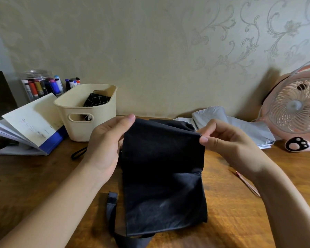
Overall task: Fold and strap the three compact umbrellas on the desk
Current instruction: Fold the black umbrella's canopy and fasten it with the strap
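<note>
Left hand point(106, 140) and right hand point(227, 140) pinching matte black umbrella point(161, 169) fabric taut, glossy wooden desk point(231, 212)

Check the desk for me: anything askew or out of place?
Mostly tidy. The open book on the left lies propped at a tilt against the cream basket, pages fanned. The grey umbrella by the pink fan lies loose, unstrapped.

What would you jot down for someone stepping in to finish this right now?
Left hand and right hand each pinch a top corner of the black umbrella, its canopy spread above the desk, strap dangling loose.
Checked umbrella sits in the cream basket, apparently done.
Pale grey umbrella lies unfolded by the pink fan.
Left: fold and strap black, then grey.
</note>
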